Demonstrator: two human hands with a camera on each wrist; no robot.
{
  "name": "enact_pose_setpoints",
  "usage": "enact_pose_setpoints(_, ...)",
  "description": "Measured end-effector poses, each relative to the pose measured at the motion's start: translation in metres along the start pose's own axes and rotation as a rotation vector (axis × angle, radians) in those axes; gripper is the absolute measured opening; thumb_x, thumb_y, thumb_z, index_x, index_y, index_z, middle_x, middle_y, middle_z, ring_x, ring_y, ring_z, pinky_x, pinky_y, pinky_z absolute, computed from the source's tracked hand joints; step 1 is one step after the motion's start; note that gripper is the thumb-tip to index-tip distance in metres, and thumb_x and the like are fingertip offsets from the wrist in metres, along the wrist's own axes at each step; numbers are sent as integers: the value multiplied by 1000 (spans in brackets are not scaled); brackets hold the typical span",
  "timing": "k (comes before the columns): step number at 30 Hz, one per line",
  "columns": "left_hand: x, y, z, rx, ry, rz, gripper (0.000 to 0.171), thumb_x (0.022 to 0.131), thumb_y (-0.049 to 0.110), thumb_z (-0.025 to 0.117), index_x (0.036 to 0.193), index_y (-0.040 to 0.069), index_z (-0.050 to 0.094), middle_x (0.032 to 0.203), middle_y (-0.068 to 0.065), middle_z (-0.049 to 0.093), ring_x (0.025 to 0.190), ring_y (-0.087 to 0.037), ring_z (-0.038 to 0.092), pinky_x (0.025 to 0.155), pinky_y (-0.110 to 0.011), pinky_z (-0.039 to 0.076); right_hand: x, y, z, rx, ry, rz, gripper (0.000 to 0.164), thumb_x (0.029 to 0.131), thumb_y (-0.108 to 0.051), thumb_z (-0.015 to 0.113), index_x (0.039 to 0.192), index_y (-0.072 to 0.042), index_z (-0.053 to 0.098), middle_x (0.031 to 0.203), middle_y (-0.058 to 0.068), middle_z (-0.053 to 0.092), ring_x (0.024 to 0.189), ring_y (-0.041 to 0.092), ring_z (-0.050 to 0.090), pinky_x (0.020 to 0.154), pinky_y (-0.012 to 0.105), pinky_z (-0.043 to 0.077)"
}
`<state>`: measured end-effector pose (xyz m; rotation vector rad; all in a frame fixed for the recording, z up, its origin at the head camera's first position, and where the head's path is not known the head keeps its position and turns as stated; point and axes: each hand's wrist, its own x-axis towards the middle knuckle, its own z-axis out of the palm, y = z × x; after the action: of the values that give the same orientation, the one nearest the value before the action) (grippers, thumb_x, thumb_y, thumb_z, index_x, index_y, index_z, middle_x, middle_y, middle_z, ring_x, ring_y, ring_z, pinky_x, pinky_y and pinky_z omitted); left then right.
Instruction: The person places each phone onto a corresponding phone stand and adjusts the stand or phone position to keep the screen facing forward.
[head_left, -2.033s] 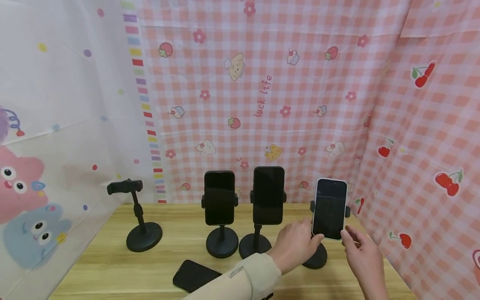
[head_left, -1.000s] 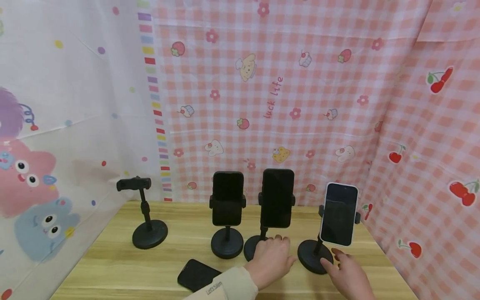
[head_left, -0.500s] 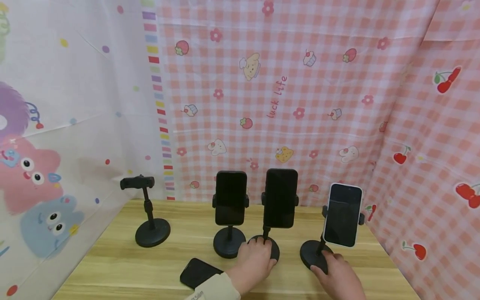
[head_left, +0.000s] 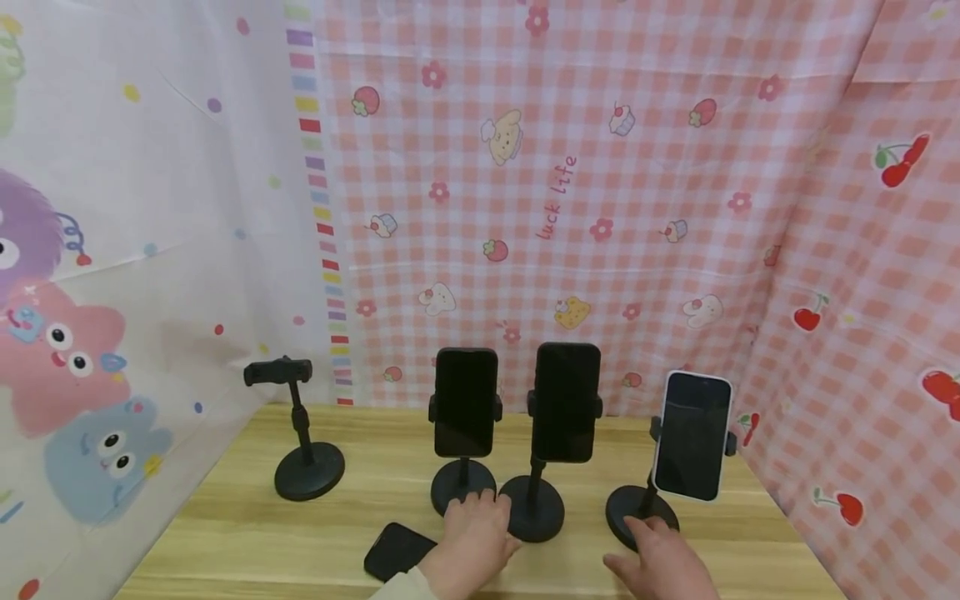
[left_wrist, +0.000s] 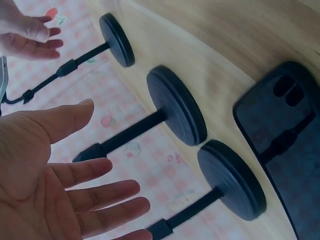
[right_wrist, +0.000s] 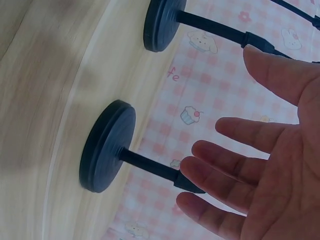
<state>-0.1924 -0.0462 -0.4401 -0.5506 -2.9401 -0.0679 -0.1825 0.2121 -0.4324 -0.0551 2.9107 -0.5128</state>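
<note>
In the head view my left hand [head_left: 472,542] hovers over the front of the table, between a black phone [head_left: 396,552] lying flat and the middle stand bases. Its fingers are spread and hold nothing, as the left wrist view shows. That phone lies back up, two camera lenses [left_wrist: 288,90] showing. My right hand [head_left: 663,560], fingers loosely extended and holding nothing, is in front of the right stand's round base [head_left: 626,508]. A white-edged phone [head_left: 693,437] sits tilted in that stand's clamp. Two black phones, one left [head_left: 465,404] and one right [head_left: 566,404], stand upright in the middle stands.
At the left, a phone stand [head_left: 303,433] carries no phone, its clamp [head_left: 277,371] facing up. All stands rest on a wood-grain table [head_left: 225,533]. Behind hangs a pink checked cloth [head_left: 420,267], with a white cartoon-print cloth [head_left: 187,208] on the left.
My left hand has left the white-edged phone's area and moved left, past the middle stand's base, toward the lying phone. My right hand has dropped from that phone to near its stand's base.
</note>
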Motion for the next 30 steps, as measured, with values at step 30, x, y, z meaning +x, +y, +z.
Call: enact_pose_setpoints(30,-29,-65,-3,-185,-130,-217,43,79,39,82,102,6,69,89,-11,63,81,-32,63,68,-49,52,4,-25,15,-11,-169,10,67,85,-46,75,125,5,60,116,26,59,104,43,58,90,63,45)
